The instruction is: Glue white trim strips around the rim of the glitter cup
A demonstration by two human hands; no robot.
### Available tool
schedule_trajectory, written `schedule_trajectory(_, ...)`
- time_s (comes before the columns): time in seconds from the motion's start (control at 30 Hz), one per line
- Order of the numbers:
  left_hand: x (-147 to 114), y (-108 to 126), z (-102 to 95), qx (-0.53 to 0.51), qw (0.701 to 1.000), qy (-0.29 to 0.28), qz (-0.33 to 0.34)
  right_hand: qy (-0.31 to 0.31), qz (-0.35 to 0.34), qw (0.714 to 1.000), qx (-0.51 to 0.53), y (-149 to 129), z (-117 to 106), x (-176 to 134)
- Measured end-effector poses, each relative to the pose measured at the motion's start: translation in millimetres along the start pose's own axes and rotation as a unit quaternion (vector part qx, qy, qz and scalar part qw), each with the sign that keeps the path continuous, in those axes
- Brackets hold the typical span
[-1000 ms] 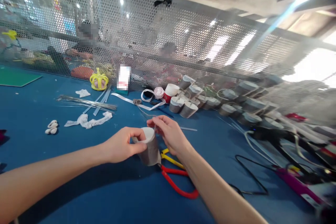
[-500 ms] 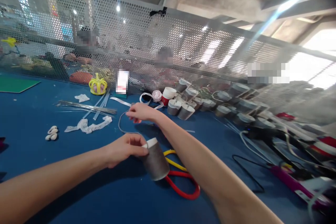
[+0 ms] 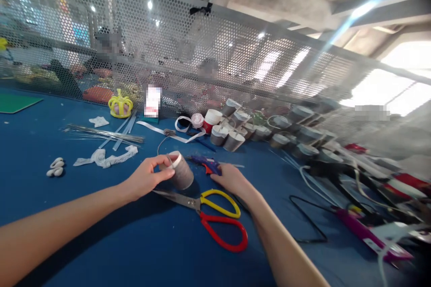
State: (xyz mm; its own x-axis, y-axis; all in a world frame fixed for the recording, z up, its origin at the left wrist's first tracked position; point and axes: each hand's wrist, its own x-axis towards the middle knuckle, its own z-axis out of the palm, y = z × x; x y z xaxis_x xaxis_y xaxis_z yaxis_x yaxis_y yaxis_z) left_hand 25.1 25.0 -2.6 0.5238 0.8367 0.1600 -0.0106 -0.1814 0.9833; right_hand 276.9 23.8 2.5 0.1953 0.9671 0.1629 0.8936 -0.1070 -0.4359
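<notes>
My left hand (image 3: 155, 172) pinches the rim of a small grey cylindrical cup (image 3: 183, 174) with a white edge, tilted above the table. From the pinched rim a thin grey cord (image 3: 160, 143) runs up to a small coil (image 3: 169, 132) lying on a white ribbon (image 3: 151, 130). Farther right, my right hand (image 3: 232, 181) is closed round the handle of a blue hot glue gun (image 3: 205, 162) with a red trigger; the palm side is hidden. Between my forearms lie scissors (image 3: 193, 204) with one yellow and one red handle, blades under the cup.
Several grey cups (image 3: 234, 141) crowd the back right. Behind them stands a perforated metal screen (image 3: 188, 45). Metal wires (image 3: 104, 133), crumpled white lace (image 3: 104, 157) and a yellow crown-shaped piece (image 3: 120, 106) lie left. A purple tool (image 3: 367, 233) with cables lies right.
My right hand has left the cord and moved right and nearer, onto the glue gun. The cup in my left hand has moved up and left, uncovering the scissors.
</notes>
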Motion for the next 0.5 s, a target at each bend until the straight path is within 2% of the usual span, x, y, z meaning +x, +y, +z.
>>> schedule_trajectory(0.1, 2, -4, -0.1, 0.034, 0.999, -0.001, -0.006, 0.020, 0.029, 0.999, 0.003, 2, 11, -2)
schedule_trajectory(0.23, 2, -3, 0.0, 0.069, 0.997, 0.001, -0.019, 0.056, 0.052, 0.996, 0.036, -4, 2, -6)
schedule_trajectory(0.33, 3, -4, -0.4, 0.062, 0.998, 0.004, -0.020, 0.080, 0.030, 0.980, 0.182, -17, -13, -19)
schedule_trajectory(0.37, 3, -6, -0.6, 0.060, 0.998, 0.007, -0.015, 0.066, 0.026, 0.965, 0.252, -23, -17, -25)
schedule_trajectory(0.43, 4, -9, -1.2, 0.059, 0.998, 0.015, -0.003, -0.017, 0.026, 0.939, 0.342, -34, -24, -36)
schedule_trajectory(0.5, 5, -13, -2.0, 0.060, 0.998, 0.022, 0.004, -0.078, 0.023, 0.926, 0.368, -43, -27, -46)
